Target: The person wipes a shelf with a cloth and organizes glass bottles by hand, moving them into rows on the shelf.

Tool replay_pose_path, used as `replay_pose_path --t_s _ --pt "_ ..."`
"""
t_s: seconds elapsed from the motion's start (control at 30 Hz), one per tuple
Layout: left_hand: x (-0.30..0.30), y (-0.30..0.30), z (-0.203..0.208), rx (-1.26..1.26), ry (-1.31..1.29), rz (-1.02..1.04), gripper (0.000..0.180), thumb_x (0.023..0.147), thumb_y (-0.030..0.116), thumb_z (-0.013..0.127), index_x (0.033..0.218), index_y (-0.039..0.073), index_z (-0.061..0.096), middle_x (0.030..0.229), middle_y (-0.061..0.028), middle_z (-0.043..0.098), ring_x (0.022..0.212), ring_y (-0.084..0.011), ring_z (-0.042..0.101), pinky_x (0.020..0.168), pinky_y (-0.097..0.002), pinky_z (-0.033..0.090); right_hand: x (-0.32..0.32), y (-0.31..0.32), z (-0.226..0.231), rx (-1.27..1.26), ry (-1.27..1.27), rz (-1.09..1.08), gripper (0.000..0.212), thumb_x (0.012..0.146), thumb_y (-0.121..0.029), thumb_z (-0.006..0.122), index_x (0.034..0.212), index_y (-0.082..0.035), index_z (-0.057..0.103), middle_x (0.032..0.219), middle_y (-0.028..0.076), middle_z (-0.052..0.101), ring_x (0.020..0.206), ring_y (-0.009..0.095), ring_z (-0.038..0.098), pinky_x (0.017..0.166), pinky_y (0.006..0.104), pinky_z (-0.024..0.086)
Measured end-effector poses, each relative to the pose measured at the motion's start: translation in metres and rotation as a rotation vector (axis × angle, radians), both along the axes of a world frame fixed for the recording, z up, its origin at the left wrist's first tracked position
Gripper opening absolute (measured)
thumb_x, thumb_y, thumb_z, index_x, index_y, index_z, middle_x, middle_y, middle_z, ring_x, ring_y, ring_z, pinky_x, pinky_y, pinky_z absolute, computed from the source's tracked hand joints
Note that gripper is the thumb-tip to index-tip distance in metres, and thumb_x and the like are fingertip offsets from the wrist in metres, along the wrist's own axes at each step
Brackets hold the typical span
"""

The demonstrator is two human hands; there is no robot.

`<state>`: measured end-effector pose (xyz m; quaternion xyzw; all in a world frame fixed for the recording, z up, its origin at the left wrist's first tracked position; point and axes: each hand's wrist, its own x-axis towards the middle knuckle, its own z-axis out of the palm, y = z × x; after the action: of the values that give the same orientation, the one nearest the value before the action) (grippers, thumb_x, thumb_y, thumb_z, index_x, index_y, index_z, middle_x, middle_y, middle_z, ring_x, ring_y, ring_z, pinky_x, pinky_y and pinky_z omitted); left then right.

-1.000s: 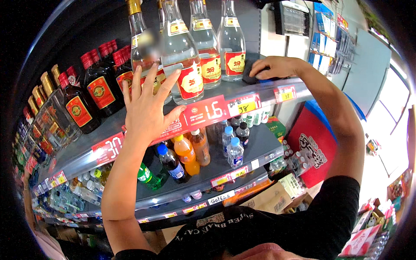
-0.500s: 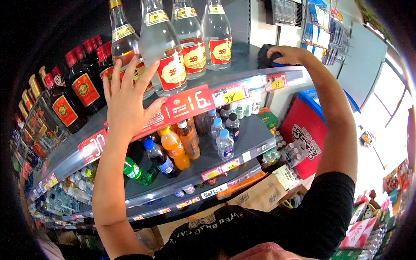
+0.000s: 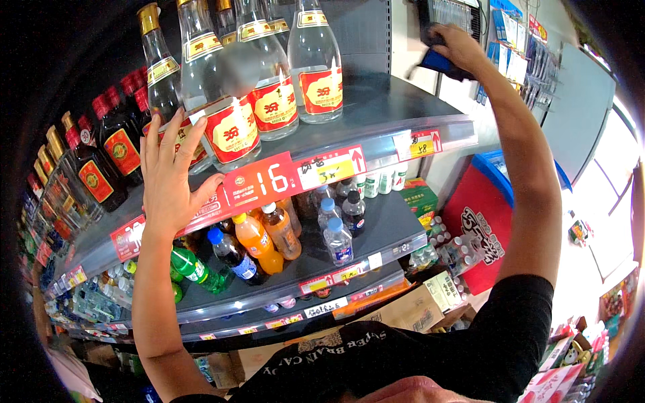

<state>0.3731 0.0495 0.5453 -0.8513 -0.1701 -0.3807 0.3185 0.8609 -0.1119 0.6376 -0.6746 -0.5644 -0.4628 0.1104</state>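
Note:
My left hand point(image 3: 168, 185) is at the shelf's front edge, fingers stretched and somewhat apart. Its fingertips overlap the lower parts of the clear glass liquor bottles point(image 3: 232, 134) with red and yellow labels; whether they press on the glass I cannot tell. Off the shelf's right end, my right hand point(image 3: 460, 48) is raised, its fingers closed around a dark cloth point(image 3: 438, 64) with a blue patch. The upper shelf point(image 3: 376, 97) bears the bottles near its left part. A red price card point(image 3: 259, 183) is fixed to the front edge beside my left thumb.
Dark bottles with red caps point(image 3: 121, 144) crowd the shelf's left side. Below, the second shelf point(image 3: 383, 225) holds soft drinks, including an orange bottle point(image 3: 257, 243). A red and blue cooler point(image 3: 470, 221) stands at the right. Hanging goods point(image 3: 507, 50) line the far wall.
My right hand has lifted the dark cloth off the shelf's right end, up and away. The view has shifted slightly; my left hand stays by the bottles.

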Motion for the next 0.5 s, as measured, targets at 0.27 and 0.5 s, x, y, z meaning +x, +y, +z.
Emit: replay_pose_path --t_s 0.27,0.5 --pt "-0.001 0.0 0.0 -0.017 -0.009 -0.012 0.076 0.061 0.027 0.069 0.13 0.016 0.037 0.137 -0.0124 0.032 0.128 -0.0384 0.021 0.104 -0.0481 0.018 -0.082 0.114 -0.054 -0.79 0.345 -0.013 0.061 0.081 -0.049 0.048 0.127 -0.009 0.042 0.129 0.015 0.043 0.116 0.032 0.043 0.099 0.0404 0.032" --pt "-0.003 -0.002 -0.002 -0.022 -0.06 -0.049 0.074 0.064 0.036 0.071 0.129 0.025 0.039 0.134 -0.01 0.035 0.126 -0.0376 0.024 0.102 -0.0525 0.018 -0.096 0.035 -0.041 -0.914 0.377 0.489 0.039 0.078 -0.018 0.057 0.116 -0.01 0.052 0.126 0.015 0.044 0.118 0.029 0.041 0.1 0.0334 0.03"
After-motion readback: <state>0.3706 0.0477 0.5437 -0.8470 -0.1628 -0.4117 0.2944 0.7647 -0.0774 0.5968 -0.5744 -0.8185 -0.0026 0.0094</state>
